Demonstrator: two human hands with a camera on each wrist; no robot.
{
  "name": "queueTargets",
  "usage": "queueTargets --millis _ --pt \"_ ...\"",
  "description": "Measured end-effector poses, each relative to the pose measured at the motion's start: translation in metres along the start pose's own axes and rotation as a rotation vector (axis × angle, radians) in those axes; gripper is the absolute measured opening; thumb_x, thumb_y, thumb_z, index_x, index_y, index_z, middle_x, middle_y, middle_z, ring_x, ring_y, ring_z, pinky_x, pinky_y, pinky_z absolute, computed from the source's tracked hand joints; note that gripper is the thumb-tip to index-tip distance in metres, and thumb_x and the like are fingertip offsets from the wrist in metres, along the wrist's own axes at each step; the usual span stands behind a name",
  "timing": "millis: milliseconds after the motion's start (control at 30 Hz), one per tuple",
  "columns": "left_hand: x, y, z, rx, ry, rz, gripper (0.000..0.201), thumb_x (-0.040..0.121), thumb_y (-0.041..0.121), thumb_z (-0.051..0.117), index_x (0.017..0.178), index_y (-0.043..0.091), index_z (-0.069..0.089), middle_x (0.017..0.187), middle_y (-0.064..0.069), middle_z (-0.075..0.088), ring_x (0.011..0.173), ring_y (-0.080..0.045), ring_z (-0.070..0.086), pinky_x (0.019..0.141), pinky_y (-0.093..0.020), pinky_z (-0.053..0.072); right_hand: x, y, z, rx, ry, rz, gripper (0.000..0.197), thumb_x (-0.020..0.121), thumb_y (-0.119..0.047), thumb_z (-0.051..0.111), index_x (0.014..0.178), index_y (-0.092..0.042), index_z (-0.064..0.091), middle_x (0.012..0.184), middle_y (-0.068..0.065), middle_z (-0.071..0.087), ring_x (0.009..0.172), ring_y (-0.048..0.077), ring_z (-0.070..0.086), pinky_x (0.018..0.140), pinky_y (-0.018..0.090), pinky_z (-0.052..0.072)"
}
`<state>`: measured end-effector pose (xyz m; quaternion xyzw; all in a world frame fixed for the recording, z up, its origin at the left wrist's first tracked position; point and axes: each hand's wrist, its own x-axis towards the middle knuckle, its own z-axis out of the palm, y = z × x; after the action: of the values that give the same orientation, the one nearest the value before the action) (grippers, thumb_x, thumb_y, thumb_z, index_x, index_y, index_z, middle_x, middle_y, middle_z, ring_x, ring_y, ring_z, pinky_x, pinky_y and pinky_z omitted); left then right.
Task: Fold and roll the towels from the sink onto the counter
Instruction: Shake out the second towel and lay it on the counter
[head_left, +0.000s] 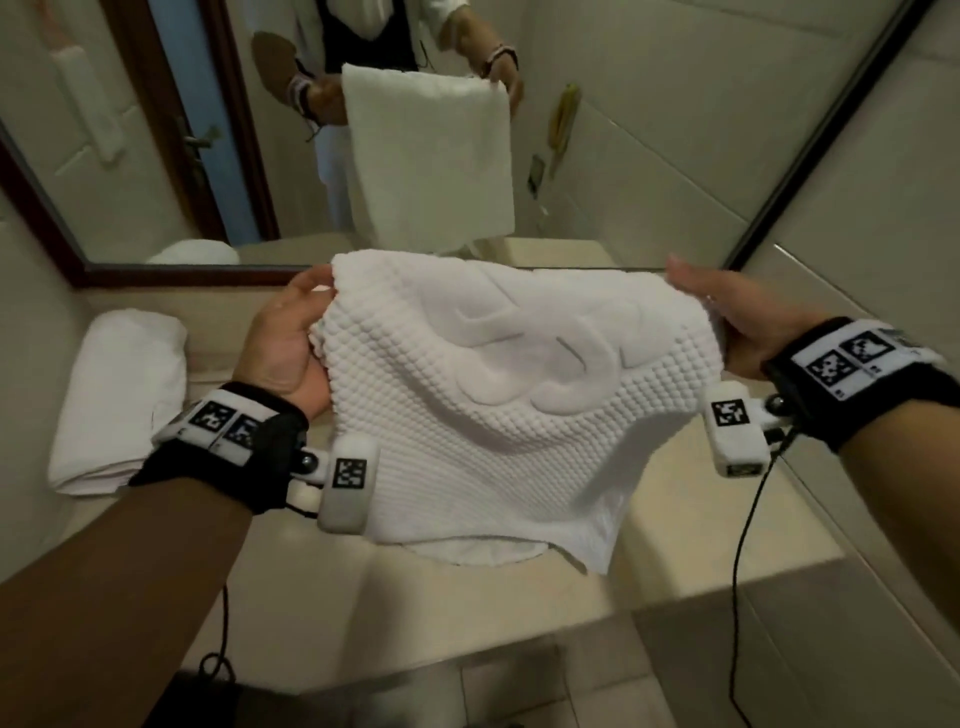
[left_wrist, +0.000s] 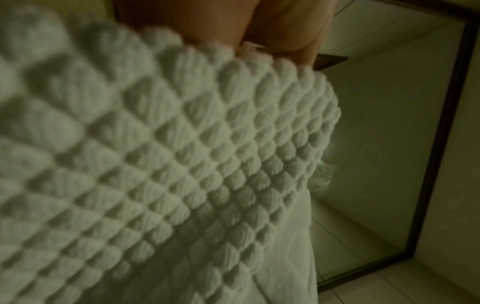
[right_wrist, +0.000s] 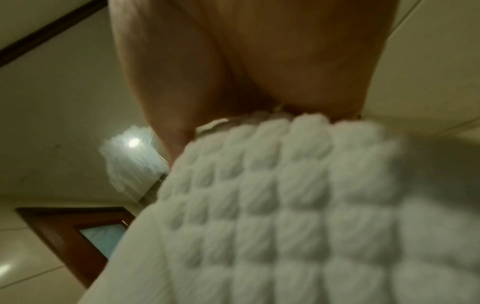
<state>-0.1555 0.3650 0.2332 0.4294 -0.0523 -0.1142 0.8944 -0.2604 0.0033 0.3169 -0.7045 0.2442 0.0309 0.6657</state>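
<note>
I hold a white bobble-textured towel (head_left: 498, 395) in the air above the beige counter (head_left: 426, 613), stretched between both hands. My left hand (head_left: 291, 338) grips its left top corner and my right hand (head_left: 727, 317) grips its right top corner. The towel hangs down toward me and hides most of the sink; a sliver of white (head_left: 478, 553) shows beneath its lower edge. In the left wrist view the bumpy towel (left_wrist: 182, 164) fills the picture below my fingers (left_wrist: 285, 30). The right wrist view shows the same towel (right_wrist: 298, 205) pinched under my fingers (right_wrist: 259, 72).
A rolled white towel (head_left: 122, 395) lies on the counter at the left, close to the wall. A dark-framed mirror (head_left: 291, 156) stands behind the counter and reflects me and the towel. A tiled wall (head_left: 857, 234) closes the right side. Cables hang from both wrists.
</note>
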Motion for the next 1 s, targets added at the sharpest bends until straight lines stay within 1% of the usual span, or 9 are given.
queueTargets --millis 67,167,333,433,533,633,800,867,1000 --pt "0.002 0.001 0.006 -0.01 -0.027 0.01 0.028 0.094 -0.002 0.048 0.085 0.016 0.066 0.087 -0.008 0.074 0.084 -0.021 0.072 0.085 -0.041 0.058 -0.006 -0.001 -0.008 -0.078 0.026 0.08 0.042 0.091 -0.044 0.057 0.106 -0.007 0.067 0.097 0.014 0.075 0.081 0.025 0.074 0.064 0.035 0.06" --pt "0.006 0.004 0.017 -0.02 -0.037 0.024 0.024 0.095 -0.003 0.046 0.091 0.014 0.061 0.087 -0.008 0.075 0.084 -0.02 0.073 0.08 -0.038 0.061 -0.015 0.0 -0.016 -0.292 -0.003 0.199 0.05 0.091 -0.055 0.051 0.091 -0.007 0.065 0.082 0.013 0.075 0.073 0.026 0.072 0.067 0.034 0.058" --pt "0.01 0.008 0.043 -0.059 -0.015 0.037 0.052 0.095 -0.011 0.04 0.067 0.019 0.073 0.08 -0.007 0.075 0.078 -0.019 0.074 0.067 -0.034 0.061 -0.018 0.004 -0.045 -0.517 0.181 0.29 0.063 0.09 -0.066 0.048 0.081 -0.005 0.059 0.05 0.008 0.062 0.04 0.019 0.059 0.043 0.024 0.048" --pt "0.013 0.009 0.059 -0.067 -0.005 0.063 0.049 0.093 -0.012 0.043 0.068 0.018 0.072 0.084 -0.007 0.075 0.08 -0.021 0.074 0.07 -0.036 0.062 -0.019 0.005 -0.07 -0.651 0.212 0.257 0.031 0.095 -0.029 0.061 0.091 0.001 0.067 0.094 0.021 0.074 0.081 0.035 0.071 0.078 0.043 0.06" --pt "0.018 0.006 0.078 -0.022 0.002 0.095 0.037 0.092 -0.012 0.048 0.08 0.016 0.068 0.085 -0.005 0.075 0.086 -0.021 0.074 0.077 -0.041 0.061 -0.023 0.0 -0.094 -0.842 0.236 0.232 0.024 0.095 -0.014 0.057 0.104 0.005 0.067 0.12 0.023 0.066 0.088 0.032 0.065 0.072 0.033 0.057" --pt "0.02 -0.002 0.107 0.068 -0.009 0.147 0.033 0.092 -0.013 0.049 0.088 0.016 0.064 0.068 0.003 0.068 0.078 -0.016 0.071 0.082 -0.042 0.061 -0.023 -0.005 -0.121 -0.91 0.17 0.242 0.023 0.094 -0.017 0.06 0.11 -0.003 0.068 0.112 0.01 0.069 0.092 0.027 0.064 0.07 0.026 0.053" --pt "0.025 -0.03 0.164 0.11 0.018 0.211 0.036 0.091 -0.015 0.049 0.08 0.017 0.059 0.06 0.007 0.059 0.068 -0.011 0.066 0.077 -0.035 0.061 -0.018 -0.014 -0.176 -1.001 0.093 0.199 0.026 0.098 -0.009 0.051 0.075 -0.018 0.058 0.083 -0.004 0.061 0.073 0.011 0.056 0.052 0.008 0.041" --pt "0.029 -0.043 0.186 0.107 0.025 0.225 0.035 0.091 -0.015 0.049 0.081 0.017 0.058 0.06 0.006 0.06 0.069 -0.012 0.067 0.077 -0.036 0.061 -0.01 -0.016 -0.211 -1.006 0.087 0.161 0.026 0.096 -0.009 0.054 0.071 -0.01 0.061 0.085 0.01 0.065 0.068 0.016 0.056 0.061 0.021 0.048" --pt "0.039 -0.071 0.225 0.089 0.068 0.236 0.034 0.092 -0.014 0.049 0.084 0.018 0.058 0.056 0.008 0.055 0.061 -0.007 0.064 0.07 -0.032 0.062 0.01 -0.021 -0.27 -0.427 0.309 0.05 0.014 0.08 0.001 0.069 0.092 0.009 0.069 0.098 0.023 0.072 0.086 0.033 0.068 0.078 0.045 0.053"
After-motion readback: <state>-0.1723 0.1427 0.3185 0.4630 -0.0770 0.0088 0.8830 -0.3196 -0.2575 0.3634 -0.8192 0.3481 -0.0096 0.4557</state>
